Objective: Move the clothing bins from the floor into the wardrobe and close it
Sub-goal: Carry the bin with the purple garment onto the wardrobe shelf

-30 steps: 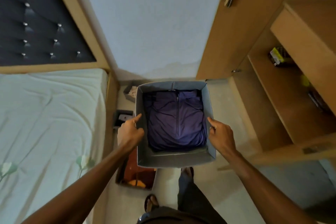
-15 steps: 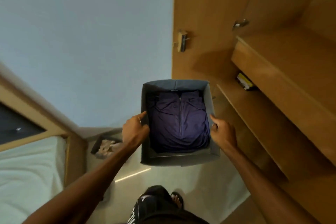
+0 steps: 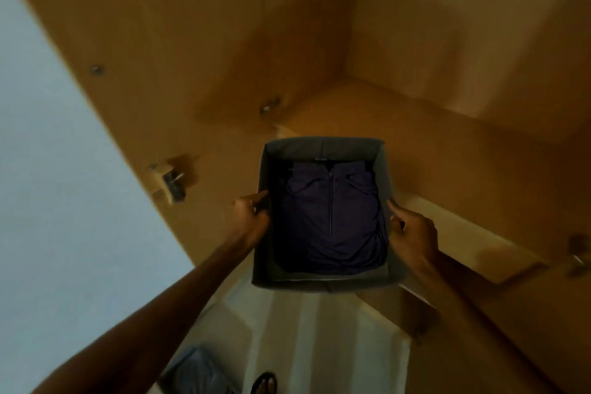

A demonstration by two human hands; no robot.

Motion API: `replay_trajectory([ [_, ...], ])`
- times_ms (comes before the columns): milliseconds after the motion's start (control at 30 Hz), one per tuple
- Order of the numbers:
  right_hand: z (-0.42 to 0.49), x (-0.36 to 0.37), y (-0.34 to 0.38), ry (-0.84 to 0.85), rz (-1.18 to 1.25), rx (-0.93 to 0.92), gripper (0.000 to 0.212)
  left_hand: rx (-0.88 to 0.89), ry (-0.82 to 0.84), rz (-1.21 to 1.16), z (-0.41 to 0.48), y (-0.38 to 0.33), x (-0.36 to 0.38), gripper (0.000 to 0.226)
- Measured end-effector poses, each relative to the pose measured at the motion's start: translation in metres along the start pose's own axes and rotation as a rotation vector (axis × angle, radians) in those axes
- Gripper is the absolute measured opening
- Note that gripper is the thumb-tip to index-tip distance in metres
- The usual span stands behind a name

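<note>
A grey fabric clothing bin [image 3: 323, 283] hangs in the air in front of me, with a folded purple zip garment [image 3: 329, 217] inside. My left hand [image 3: 251, 214] grips its left wall and my right hand [image 3: 412, 233] grips its right wall. The bin's far end is level with a wooden wardrobe shelf [image 3: 415, 144], at the shelf's front edge. The open wardrobe [image 3: 287, 25] fills the upper part of the view. Another bin with bluish clothing [image 3: 198, 371] stands on the floor at the bottom, partly cut off.
The wardrobe's left door [image 3: 179, 125] stands open, with a hinge [image 3: 171, 182] on its inner face. A pale wall [image 3: 48, 201] is on the left. A lower shelf edge [image 3: 447, 233] runs under my right hand. My sandalled foot [image 3: 263, 382] stands on the light floor.
I have lifted the bin from near the floor up to shelf height and turned right toward the wardrobe. The bed has left the view. Both hands keep their grip.
</note>
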State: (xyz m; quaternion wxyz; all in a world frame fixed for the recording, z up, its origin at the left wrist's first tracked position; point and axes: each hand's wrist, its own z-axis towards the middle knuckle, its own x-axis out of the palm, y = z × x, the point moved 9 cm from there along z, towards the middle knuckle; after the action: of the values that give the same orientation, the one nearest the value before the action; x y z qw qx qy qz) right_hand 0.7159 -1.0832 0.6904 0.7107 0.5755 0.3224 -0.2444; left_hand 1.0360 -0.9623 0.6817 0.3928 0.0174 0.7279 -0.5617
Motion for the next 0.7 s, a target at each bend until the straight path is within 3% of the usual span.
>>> replay_trajectory([
  [367, 0.087, -0.104, -0.117, -0.363, -0.032, 0.262, 0.043, 0.38, 0.224, 0.214, 0.149, -0.166, 0.172, 0.048],
  [633, 0.171, -0.17, -0.24, -0.317, -0.008, 0.448, 0.047, 0.492, 0.413, 0.215, 0.198, -0.274, 0.325, 0.046],
  [700, 0.194, -0.197, -0.246, -0.337, -0.05, 0.471, 0.039, 0.533, 0.495, 0.153, 0.204, -0.307, 0.359, 0.049],
])
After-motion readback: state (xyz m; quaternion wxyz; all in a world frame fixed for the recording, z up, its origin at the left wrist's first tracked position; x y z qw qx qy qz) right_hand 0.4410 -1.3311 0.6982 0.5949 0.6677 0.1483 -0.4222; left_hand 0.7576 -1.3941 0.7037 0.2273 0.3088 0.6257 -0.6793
